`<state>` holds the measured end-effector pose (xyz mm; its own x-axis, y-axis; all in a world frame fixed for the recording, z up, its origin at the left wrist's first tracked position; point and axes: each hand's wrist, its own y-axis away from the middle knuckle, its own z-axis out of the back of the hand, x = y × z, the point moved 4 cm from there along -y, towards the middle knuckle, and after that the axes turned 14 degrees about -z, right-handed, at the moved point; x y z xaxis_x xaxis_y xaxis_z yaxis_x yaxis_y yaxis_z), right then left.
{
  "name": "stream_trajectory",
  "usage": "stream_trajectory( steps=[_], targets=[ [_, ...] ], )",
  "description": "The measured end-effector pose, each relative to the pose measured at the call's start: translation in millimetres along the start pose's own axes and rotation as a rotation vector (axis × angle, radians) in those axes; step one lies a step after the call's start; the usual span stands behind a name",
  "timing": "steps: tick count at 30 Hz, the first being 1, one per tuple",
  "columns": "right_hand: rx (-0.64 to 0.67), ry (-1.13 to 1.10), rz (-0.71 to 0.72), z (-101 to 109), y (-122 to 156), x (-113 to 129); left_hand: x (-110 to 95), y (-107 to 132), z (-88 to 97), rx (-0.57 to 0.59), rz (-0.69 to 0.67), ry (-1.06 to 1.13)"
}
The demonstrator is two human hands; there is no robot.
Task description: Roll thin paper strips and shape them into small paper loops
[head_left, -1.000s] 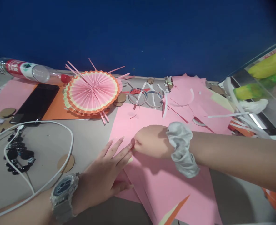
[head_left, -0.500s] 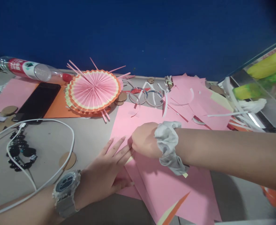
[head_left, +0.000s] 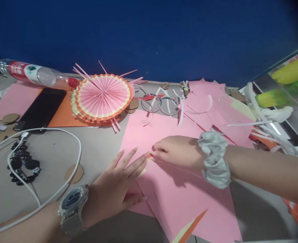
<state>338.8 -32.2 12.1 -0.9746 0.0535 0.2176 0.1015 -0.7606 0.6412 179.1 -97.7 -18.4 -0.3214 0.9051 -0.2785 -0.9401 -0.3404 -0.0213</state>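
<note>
My left hand (head_left: 115, 179), with a clear watch (head_left: 73, 202) on its wrist, lies flat on the pink paper (head_left: 186, 206), its fingers stretched and spread. Just beyond its fingertips, my right hand (head_left: 176, 150) is closed, thumb and fingers bent down at a thin layered paper edge that shows orange and pale yellow. What lies under its palm is hidden. A grey scrunchie (head_left: 216, 160) circles the right wrist. Toward the near edge, a slim orange and yellow paper point (head_left: 190, 227) sits on the pink paper.
Behind the left hand stands a pleated paper rosette (head_left: 103, 96) with thin pink strips. A phone (head_left: 41, 108), a bottle (head_left: 37, 74), black beads (head_left: 24, 162) and a white cable (head_left: 79, 145) are on the left. Pink scraps (head_left: 214, 104) and tape rings (head_left: 151, 103) are behind the right hand.
My right hand has slid right, away from the left fingertips, uncovering a bit of orange and yellow paper edge. The left hand stays almost where it was.
</note>
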Motion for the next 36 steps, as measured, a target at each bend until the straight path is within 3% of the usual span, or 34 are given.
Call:
stream_trajectory(
  steps=[4,12,18,22,36],
  targets=[
    [0.067,-0.047,-0.002,-8.9,4.2,-16.3,0.5,1.5,0.2,-0.012,-0.006,0.004],
    [-0.083,-0.063,0.08,-15.0,15.7,-14.1,2.2,0.7,-5.7,0.037,-0.031,0.002],
    [0.102,-0.219,-0.035,-14.9,10.8,-14.1,1.6,1.7,-4.0,0.046,-0.024,-0.009],
    [0.284,-0.479,0.032,-21.1,7.6,-10.8,1.1,0.9,-2.9,0.034,-0.035,-0.015],
    [0.335,-0.579,0.101,-26.4,9.1,-6.4,1.2,0.7,-4.3,0.07,-0.026,0.042]
  ],
)
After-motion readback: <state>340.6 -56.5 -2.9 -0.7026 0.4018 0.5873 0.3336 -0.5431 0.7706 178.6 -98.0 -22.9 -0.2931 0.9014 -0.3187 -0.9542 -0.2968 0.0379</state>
